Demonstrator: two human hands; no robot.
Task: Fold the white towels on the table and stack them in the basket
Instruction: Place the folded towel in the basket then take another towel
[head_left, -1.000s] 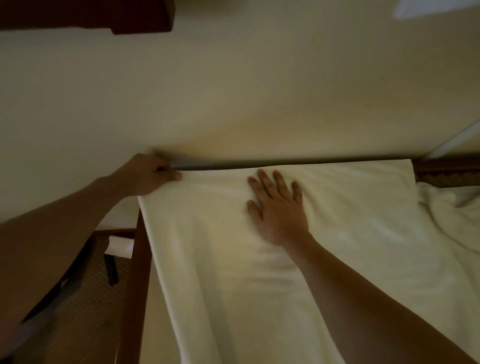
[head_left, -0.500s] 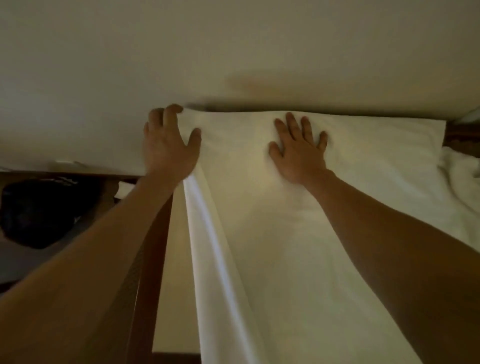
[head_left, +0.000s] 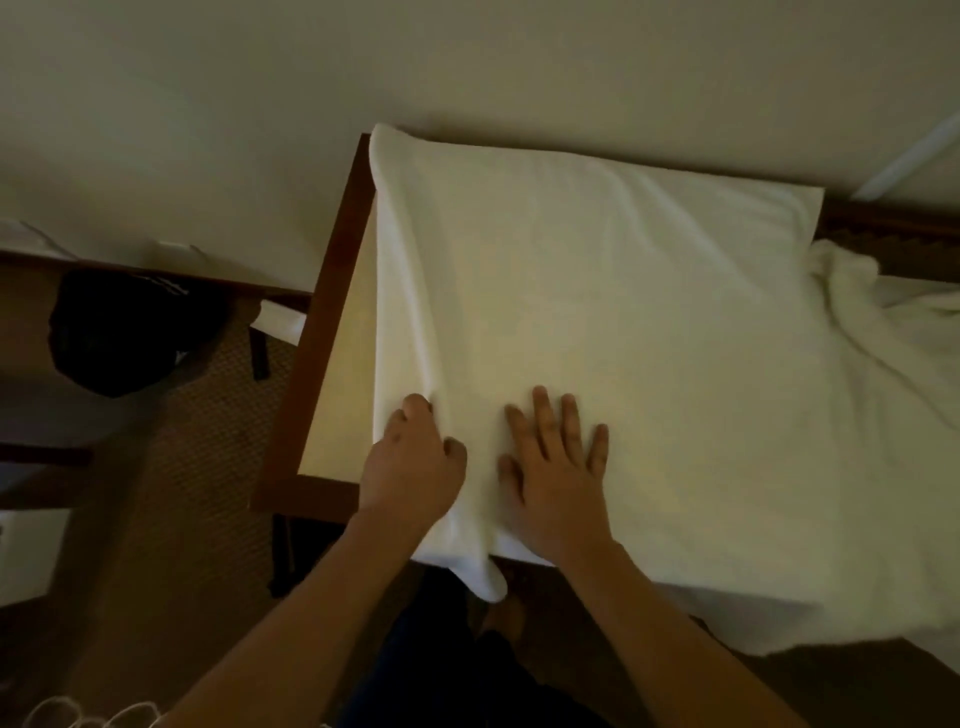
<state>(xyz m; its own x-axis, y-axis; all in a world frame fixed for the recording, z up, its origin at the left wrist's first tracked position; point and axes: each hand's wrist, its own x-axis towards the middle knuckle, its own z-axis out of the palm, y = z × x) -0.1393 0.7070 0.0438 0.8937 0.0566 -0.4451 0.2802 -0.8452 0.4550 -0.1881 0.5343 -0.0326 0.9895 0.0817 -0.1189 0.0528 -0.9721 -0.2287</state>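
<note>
towel (head_left: 597, 291): white, spread smooth mid-frame on tabletop (head_left: 332, 364), near corner drooping | left hand (head_left: 413, 462): pinches its left edge | right hand (head_left: 553, 467): flat, fingers spread

No readable text, labels or numbers anywhere.

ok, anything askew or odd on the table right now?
Slightly. The towel lies askew on the table, and its near-left corner droops off the front edge. A second towel sits crumpled at right. Left hand bunches the towel's edge; right hand presses flat.
</note>
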